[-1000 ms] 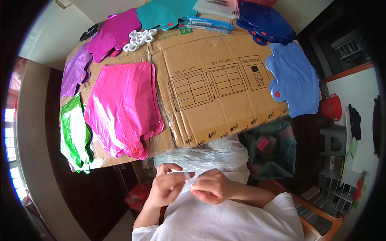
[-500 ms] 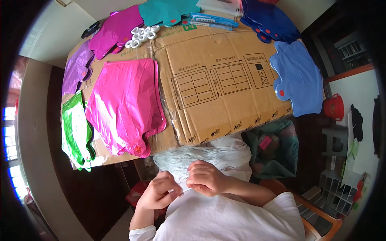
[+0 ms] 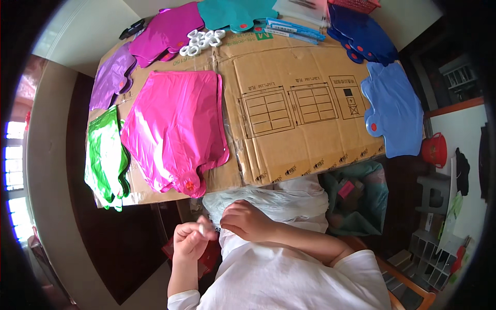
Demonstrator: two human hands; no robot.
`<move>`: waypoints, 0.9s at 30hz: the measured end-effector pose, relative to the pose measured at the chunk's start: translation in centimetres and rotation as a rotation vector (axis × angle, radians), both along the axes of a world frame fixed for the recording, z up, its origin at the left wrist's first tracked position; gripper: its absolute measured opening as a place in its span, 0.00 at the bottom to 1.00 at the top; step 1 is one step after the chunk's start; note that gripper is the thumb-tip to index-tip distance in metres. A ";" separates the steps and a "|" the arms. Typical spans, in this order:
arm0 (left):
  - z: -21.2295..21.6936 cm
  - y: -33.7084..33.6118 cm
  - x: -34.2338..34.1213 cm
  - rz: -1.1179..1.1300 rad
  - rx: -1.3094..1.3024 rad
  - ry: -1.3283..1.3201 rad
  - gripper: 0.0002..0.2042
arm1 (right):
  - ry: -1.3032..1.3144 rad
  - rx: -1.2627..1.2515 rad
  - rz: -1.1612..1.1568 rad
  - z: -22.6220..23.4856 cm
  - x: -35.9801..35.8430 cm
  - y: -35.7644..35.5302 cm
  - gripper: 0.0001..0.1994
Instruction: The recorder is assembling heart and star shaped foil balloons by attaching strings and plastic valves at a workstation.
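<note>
My right hand [image 3: 247,221] grips the crinkled clear plastic bag [image 3: 274,199] at my lap, just below the cardboard-covered table [image 3: 305,103], fingers curled into its mouth. It looks light, limp and slippery; contents hidden. My left hand [image 3: 190,238] pinches something small and white. Pink foil balloons [image 3: 175,126] lie beyond.

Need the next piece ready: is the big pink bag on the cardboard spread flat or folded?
Spread flat: the pink bag lies open on the cardboard, outline fully visible, no folds.

Pink [image 3: 175,129], green [image 3: 105,155], purple [image 3: 109,77] and blue foil balloons [image 3: 393,111] lie flat on cardboard [image 3: 294,67]; red bucket [image 3: 435,150] beside it
</note>
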State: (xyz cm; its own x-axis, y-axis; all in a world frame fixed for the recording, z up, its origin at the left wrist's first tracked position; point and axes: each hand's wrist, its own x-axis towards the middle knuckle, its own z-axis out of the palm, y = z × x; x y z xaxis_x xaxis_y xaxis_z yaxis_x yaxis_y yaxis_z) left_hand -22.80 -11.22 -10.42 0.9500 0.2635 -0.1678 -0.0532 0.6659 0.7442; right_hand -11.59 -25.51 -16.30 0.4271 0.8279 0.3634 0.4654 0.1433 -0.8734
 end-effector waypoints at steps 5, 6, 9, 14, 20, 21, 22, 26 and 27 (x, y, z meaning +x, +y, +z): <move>1.7 1.2 1.0 -0.344 1.642 0.153 0.04 | -0.078 0.011 0.006 0.7 0.3 0.2 0.05; 1.6 1.4 0.4 -0.331 1.290 0.227 0.04 | -0.061 0.032 0.025 0.7 0.3 0.4 0.05; 0.2 1.4 -0.9 -0.118 0.287 0.072 0.05 | -0.027 0.051 0.079 -0.4 0.1 1.1 0.05; 0.0 1.8 -0.5 0.038 1.112 0.335 0.05 | -0.006 -0.020 0.041 -2.0 -0.7 1.3 0.04; 0.3 2.6 -2.1 -0.226 0.439 0.277 0.04 | -0.033 0.057 0.075 -1.6 -0.5 2.4 0.04; -0.5 1.9 -2.0 -0.054 0.126 0.076 0.05 | -0.038 0.026 0.086 -1.8 -0.6 2.6 0.04; -0.1 0.7 -1.1 0.153 0.123 0.134 0.06 | -0.027 0.035 0.084 -1.8 -0.8 2.7 0.04; 0.5 1.6 -0.3 -0.110 1.640 0.255 0.06 | -0.021 0.014 0.088 -1.5 -0.6 2.7 0.04; 0.6 1.9 -0.7 -0.202 1.618 0.252 0.06 | -0.031 0.013 0.087 -1.5 -0.4 2.8 0.04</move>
